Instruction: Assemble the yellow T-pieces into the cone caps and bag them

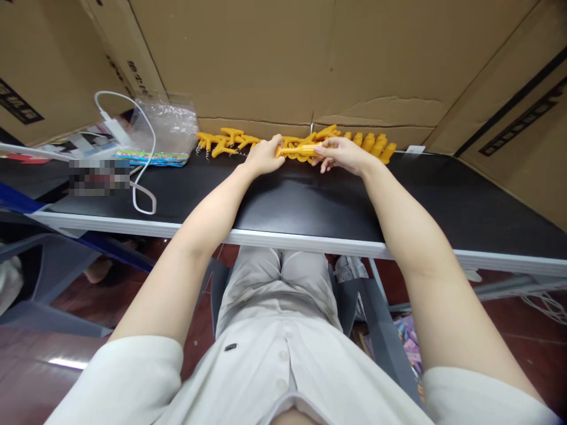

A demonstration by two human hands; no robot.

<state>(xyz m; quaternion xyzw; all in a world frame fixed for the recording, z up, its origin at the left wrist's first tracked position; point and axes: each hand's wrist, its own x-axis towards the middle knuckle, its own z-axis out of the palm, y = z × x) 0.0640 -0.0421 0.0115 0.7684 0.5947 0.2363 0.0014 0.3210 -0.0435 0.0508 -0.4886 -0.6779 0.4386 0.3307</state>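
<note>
fingers of left hand [264, 156], right hand [341, 154] clamped on one yellow piece [299, 151] | t-handles [225, 140], sleeves [374, 143] loose behind (midway-ish, i guess)

Yellow plastic piece [299, 151], horizontal, gripped at both ends

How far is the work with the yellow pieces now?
Done: no finished pile shows apart. In hand: left hand and right hand grip one yellow piece at its ends. Remaining: a row of yellow T-shaped corkscrews beside the left hand, yellow sleeves beside the right.
</note>
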